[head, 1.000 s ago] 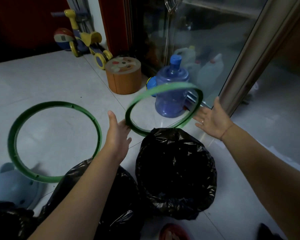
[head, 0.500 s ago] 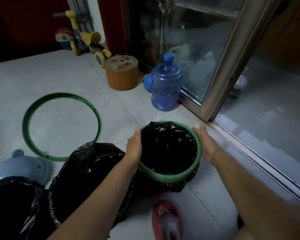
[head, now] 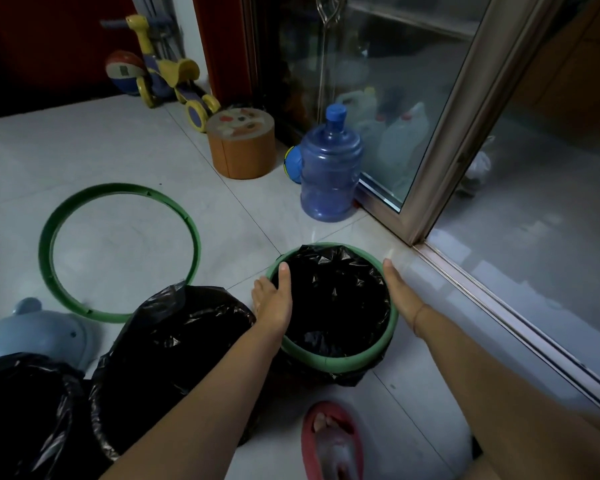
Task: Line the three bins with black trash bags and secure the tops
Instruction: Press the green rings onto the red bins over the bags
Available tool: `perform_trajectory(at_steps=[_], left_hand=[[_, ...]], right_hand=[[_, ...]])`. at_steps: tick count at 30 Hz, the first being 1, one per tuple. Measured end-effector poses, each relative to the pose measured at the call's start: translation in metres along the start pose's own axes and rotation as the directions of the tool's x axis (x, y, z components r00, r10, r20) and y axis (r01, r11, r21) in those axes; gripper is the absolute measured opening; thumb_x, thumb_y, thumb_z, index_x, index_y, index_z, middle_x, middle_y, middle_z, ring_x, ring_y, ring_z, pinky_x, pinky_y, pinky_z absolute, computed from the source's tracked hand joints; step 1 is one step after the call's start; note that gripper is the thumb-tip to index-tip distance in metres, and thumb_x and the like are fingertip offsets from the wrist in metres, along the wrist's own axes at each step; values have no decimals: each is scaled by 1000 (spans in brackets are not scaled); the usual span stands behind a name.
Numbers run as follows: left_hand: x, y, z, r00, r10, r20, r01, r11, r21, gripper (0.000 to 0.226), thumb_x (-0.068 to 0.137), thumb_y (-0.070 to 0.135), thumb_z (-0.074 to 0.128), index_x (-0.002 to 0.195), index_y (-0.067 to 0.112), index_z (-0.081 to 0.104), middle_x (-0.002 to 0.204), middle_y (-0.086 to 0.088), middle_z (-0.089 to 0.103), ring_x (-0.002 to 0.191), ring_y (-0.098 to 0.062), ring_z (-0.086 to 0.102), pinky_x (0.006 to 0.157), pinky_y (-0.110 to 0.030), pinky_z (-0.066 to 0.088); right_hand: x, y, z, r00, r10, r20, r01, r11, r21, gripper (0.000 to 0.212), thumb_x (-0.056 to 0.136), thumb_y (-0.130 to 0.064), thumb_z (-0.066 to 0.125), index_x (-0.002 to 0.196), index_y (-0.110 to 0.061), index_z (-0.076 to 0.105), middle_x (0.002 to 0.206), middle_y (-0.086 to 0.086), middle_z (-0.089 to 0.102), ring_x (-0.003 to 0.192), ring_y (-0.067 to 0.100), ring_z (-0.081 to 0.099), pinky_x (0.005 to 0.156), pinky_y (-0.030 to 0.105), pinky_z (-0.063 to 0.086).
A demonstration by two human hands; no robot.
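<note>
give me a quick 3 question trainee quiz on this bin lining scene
1. True or false: a green ring sits on the right bin, over its black bag.
2. How many spare green rings lie on the floor?
3. Where are the left hand and right hand? A) on opposite sides of the ring B) on the water jug C) inside the middle bag

Key: 1 true; 2 one; 3 A

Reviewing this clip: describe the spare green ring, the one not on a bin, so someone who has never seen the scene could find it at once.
Start at the sliding glass door on the right and go left across the pale tiled floor, past the blue water jug. The loose green ring lies flat on the tiles beyond the middle bagged bin. Unlike the ring on the right bin, which both hands press, bare floor shows through it.
</note>
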State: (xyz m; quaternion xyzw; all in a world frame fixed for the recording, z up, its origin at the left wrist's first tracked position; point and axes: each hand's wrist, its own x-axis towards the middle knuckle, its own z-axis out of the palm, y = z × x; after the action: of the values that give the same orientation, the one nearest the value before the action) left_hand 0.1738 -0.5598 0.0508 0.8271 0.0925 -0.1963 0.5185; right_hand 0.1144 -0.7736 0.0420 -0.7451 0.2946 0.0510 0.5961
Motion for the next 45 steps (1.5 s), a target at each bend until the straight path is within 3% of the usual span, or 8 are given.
perform_trajectory(at_steps=[6,15,26,31,35,39,42,45], left_hand=[[4,11,-66,994,106,-36,-112,942,-317,79,90,68,24,150,16,25,159,-5,22,146,-22,20,119,-46,16],[17,-22,-244,884,-80,-460,-148,886,-439,72,92,67,24,149,24,31,158,1,25,144,-22,23,115,-37,17],[55,-84,-297,901,-287,-326,-21,721,-693,89,83,78,29,146,15,31,155,-9,29,142,-24,28,117,-41,21],[58,-83,-305,932,-235,-274,-18,728,-685,103,70,86,25,146,16,36,152,-5,38,141,-21,32,118,-43,20],[42,-81,-307,962,-135,-235,-64,729,-682,93,79,82,15,151,24,25,158,1,25,146,-18,19,120,-44,8],[12,-76,-300,967,-100,-232,-89,725,-683,89,85,77,13,151,20,25,159,-1,23,147,-17,14,121,-41,5],[-19,-78,-289,977,-49,-208,-103,743,-661,86,86,76,10,149,22,30,158,3,26,147,-13,12,120,-37,2],[-54,-84,-273,970,14,-243,-180,716,-674,66,90,70,14,112,32,64,141,2,48,137,-11,32,116,-33,12]], right_hand=[[3,-45,24,961,-194,-198,113,927,-357,62,96,-55,20,151,-27,13,160,-1,10,147,18,7,118,44,-2],[18,-134,170,947,-301,117,305,952,-26,60,100,-41,25,149,-8,15,159,6,15,146,16,13,116,26,7],[57,-151,303,934,-58,353,32,996,78,79,86,-73,16,150,-26,18,157,2,24,143,21,25,119,40,14],[62,-160,308,917,-90,388,-7,971,241,80,88,-70,13,143,-17,36,102,-7,58,94,9,54,97,33,41],[52,-168,281,877,-131,463,-18,953,303,85,87,-71,8,146,-13,31,145,7,42,134,20,37,116,40,20],[27,-170,244,853,-152,499,-28,942,336,86,88,-70,8,145,-10,32,151,7,36,141,18,28,117,38,12],[9,-161,216,845,-179,503,2,944,331,80,88,-70,12,115,-14,62,102,-1,71,102,11,57,90,26,39],[-8,-143,193,848,-164,504,25,963,270,80,88,-71,10,104,-14,64,80,-6,73,67,2,61,64,22,30]])
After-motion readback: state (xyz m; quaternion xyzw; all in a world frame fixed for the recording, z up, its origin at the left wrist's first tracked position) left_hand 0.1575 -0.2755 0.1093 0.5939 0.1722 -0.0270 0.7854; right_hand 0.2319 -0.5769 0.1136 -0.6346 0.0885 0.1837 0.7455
